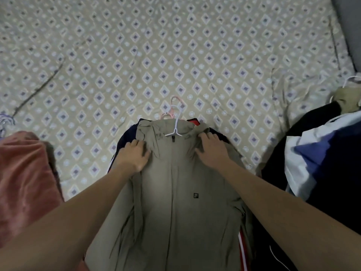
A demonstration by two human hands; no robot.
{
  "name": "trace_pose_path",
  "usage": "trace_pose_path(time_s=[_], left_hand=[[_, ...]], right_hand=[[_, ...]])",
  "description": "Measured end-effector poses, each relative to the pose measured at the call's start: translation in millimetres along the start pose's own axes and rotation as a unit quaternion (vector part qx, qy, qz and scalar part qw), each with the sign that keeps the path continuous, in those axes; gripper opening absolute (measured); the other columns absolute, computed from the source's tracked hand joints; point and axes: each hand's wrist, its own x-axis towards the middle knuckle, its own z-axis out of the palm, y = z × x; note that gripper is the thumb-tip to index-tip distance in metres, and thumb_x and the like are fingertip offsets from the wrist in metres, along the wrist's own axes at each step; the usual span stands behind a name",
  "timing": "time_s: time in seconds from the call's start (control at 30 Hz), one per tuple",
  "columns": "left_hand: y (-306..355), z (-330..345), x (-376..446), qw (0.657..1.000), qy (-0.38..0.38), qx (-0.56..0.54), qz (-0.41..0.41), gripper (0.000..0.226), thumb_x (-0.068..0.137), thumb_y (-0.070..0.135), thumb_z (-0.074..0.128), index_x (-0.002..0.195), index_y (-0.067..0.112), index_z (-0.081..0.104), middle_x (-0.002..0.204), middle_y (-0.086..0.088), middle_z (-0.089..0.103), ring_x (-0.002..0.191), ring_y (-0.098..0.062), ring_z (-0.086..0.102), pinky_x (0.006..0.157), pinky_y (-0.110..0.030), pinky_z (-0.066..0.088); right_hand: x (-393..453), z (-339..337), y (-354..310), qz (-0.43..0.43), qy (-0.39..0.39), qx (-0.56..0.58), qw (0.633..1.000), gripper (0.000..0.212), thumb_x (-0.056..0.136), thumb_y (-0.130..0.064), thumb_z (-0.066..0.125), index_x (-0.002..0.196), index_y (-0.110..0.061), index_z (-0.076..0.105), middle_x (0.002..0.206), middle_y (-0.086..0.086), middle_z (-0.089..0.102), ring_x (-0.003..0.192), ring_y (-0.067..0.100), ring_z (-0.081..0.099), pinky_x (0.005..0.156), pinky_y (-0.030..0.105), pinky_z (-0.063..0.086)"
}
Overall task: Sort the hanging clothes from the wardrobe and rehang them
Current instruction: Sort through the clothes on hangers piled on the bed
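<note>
Square "F" logo on jacket (175,202)

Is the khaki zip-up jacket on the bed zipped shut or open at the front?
Zipped shut: the khaki zip-up jacket lies front up, its panels joined, with the dark zipper pull at the collar, just below the white plastic hanger.
</note>
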Motion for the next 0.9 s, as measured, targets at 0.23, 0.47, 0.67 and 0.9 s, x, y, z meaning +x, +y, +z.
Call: trace_pose_path(time_s=[0.23, 0.47, 0.67, 0.9], left_hand=[[8, 0, -27, 0.984, 0.094, -0.143, 0.038, 0.027, 0.108, 0.038, 0.047, 0.093, 0.015, 0.049, 0.092, -0.002, 0.054, 0.093, -0.025, 0.042, 0.08, -0.045, 0.042], [5, -38, -102, 0.957, 0.127, -0.246, 0.081, 0.031, 0.103, 0.042, 0.057, 0.08, 0.027, 0.043, 0.077, 0.007, 0.051, 0.084, -0.017, 0.049, 0.068, -0.034, 0.036], [7, -100, -220, 0.95, 0.133, -0.261, 0.112, 0.042, 0.094, 0.052, 0.061, 0.076, 0.021, 0.041, 0.067, 0.007, 0.047, 0.069, -0.013, 0.048, 0.066, -0.039, 0.04], [15, -141, -385, 0.937, 0.209, -0.234, 0.154, 0.061, 0.091, 0.072, 0.051, 0.074, 0.014, 0.046, 0.063, 0.002, 0.051, 0.067, -0.013, 0.053, 0.071, -0.041, 0.049]], right_hand=[[-7, -2, 6, -0.019, -0.005, -0.007, 1.0, 0.034, 0.104, -0.03, 0.054, 0.132, -0.013, 0.046, 0.127, 0.011, 0.051, 0.117, 0.033, 0.048, 0.085, 0.046, 0.048], [-67, -49, 2, -0.062, 0.033, 0.09, 0.993, 0.028, 0.098, -0.054, 0.05, 0.1, -0.028, 0.059, 0.089, -0.004, 0.059, 0.084, 0.021, 0.055, 0.072, 0.043, 0.047], [-188, -111, -38, -0.019, 0.082, 0.15, 0.985, 0.018, 0.087, -0.052, 0.06, 0.09, -0.037, 0.052, 0.087, -0.01, 0.056, 0.082, 0.014, 0.056, 0.068, 0.037, 0.047], [-370, -172, -99, -0.057, 0.185, 0.213, 0.958, 0.018, 0.094, -0.038, 0.074, 0.103, -0.028, 0.064, 0.09, -0.002, 0.067, 0.082, 0.006, 0.052, 0.079, 0.004, 0.03]])
